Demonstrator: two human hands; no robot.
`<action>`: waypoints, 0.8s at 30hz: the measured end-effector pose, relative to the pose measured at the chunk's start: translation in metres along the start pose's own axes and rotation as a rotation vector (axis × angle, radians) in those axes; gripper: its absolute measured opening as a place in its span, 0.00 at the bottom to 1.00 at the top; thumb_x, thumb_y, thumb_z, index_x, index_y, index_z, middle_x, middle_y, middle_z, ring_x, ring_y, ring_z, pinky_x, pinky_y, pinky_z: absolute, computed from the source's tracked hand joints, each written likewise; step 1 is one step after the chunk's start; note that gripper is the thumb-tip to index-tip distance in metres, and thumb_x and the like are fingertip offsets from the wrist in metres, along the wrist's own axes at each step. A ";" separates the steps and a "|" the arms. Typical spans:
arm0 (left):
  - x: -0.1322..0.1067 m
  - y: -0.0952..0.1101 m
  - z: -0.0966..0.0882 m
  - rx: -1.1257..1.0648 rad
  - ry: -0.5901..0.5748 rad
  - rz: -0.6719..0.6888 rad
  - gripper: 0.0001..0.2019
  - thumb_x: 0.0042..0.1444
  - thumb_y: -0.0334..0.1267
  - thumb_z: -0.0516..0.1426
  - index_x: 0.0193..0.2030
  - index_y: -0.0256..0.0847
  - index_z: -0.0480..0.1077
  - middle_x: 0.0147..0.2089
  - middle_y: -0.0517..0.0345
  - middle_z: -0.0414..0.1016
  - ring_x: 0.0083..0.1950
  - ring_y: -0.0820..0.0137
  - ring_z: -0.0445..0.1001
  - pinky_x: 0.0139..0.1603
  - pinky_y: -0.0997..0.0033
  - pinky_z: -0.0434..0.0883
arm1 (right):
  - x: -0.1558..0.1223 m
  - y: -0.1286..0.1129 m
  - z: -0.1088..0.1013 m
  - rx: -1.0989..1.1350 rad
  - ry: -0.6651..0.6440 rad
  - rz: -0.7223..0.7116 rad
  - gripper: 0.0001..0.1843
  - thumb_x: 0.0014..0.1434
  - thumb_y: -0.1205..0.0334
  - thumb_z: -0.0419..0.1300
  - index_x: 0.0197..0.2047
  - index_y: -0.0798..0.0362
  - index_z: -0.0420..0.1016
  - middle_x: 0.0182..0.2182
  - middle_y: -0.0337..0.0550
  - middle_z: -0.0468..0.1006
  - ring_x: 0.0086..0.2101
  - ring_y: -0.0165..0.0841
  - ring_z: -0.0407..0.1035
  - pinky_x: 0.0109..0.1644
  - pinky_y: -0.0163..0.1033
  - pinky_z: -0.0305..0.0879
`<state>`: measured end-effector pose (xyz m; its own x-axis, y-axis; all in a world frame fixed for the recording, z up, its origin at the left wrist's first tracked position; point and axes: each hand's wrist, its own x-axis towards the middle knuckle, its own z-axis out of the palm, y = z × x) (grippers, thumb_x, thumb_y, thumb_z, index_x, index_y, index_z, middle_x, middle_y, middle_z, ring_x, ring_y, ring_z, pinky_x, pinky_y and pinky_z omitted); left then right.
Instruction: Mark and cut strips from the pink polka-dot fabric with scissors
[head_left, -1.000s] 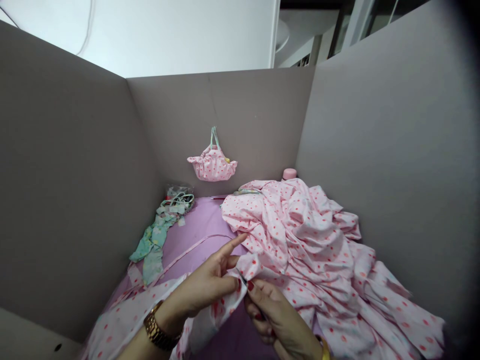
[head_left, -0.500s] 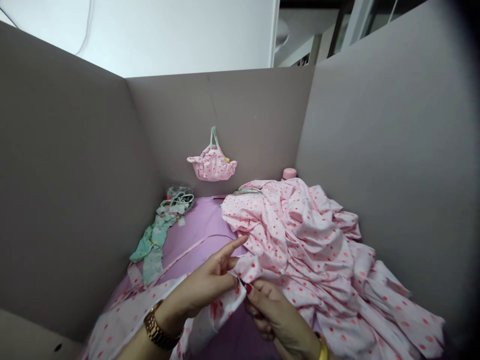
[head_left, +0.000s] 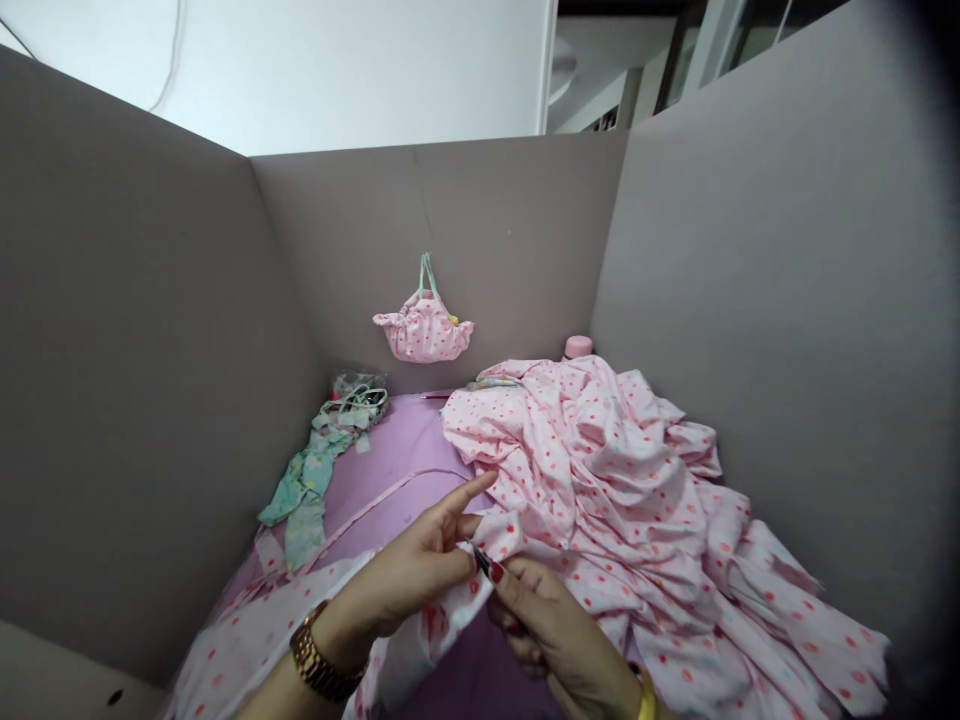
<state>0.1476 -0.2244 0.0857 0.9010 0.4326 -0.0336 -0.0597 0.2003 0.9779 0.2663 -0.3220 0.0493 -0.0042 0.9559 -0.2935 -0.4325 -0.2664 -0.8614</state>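
Note:
My left hand, with a watch on its wrist, pinches a fold of pink dotted fabric between thumb and fingers, its index finger stretched out. Low and to the right, my right hand is closed around a small dark pointed metal tool. The tool's tip lies against the fabric by my left thumb. Most of it is hidden in my fingers, so its exact kind does not show. Part of the same dotted cloth drapes beneath my left forearm.
Heaped dotted cloth fills the right side. Green fabric pieces lie at left on the purple surface. A dotted pouch hangs on the back panel. Behind the heap, a pink lid shows. Grey panels enclose three sides.
The dark tool in my right hand shows more of its length and its tip has shifted slightly up and left along the fabric. My left hand has barely moved.

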 end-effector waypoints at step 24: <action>-0.006 -0.017 -0.076 0.130 0.581 -0.039 0.36 0.42 0.25 0.55 0.61 0.42 0.52 0.53 0.47 0.69 0.20 0.86 0.59 0.19 0.82 0.57 | 0.029 -0.002 -0.053 -0.086 0.272 -0.275 0.20 0.52 0.46 0.57 0.40 0.54 0.68 0.19 0.29 0.59 0.13 0.19 0.43 0.16 0.28 0.39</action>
<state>0.1102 -0.1637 0.0540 0.5164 0.8446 -0.1412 0.0544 0.1322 0.9897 0.3149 -0.3002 0.0204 0.3450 0.9287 -0.1360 -0.3067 -0.0254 -0.9515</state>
